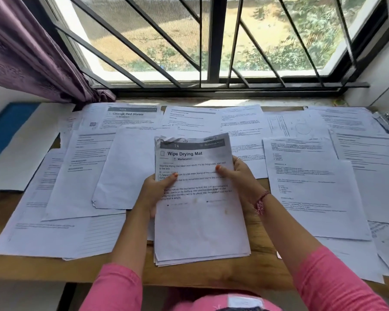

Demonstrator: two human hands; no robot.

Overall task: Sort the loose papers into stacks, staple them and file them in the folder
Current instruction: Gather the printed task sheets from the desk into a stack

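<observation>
Where the wooden desk [261, 272] ran under the barred window [211, 41], a purple curtain [27, 52] was seen hanging at the far left, and below it a blue folder [7, 129] was laid flat at the desk's left edge, partly covered by a white sheet. Loose papers [81, 176] were spread in overlapping layers across the left half, a page headed "Change Bed Sheets" [130, 117] among them at the back.

At the centre a stack of papers [200, 221] was held above the desk, tilted towards the camera, its top page headed "Wipe Drying Mat" (the lower edges were fanned slightly apart). The stack was gripped at its left edge by the left hand [153, 194] — thumb pressed on the printed face, fingers hidden behind. The right edge was gripped likewise by the right hand [240, 178], thumb on top, with a red thread bracelet [262, 202] worn at that wrist. Both arms were clad in pink sleeves [332, 279].

Further printed sheets [312, 187] were laid over the right half — well apart from the folder. At the far right edge a metallic object [386, 122] was seen, too blurred to be identified.
</observation>
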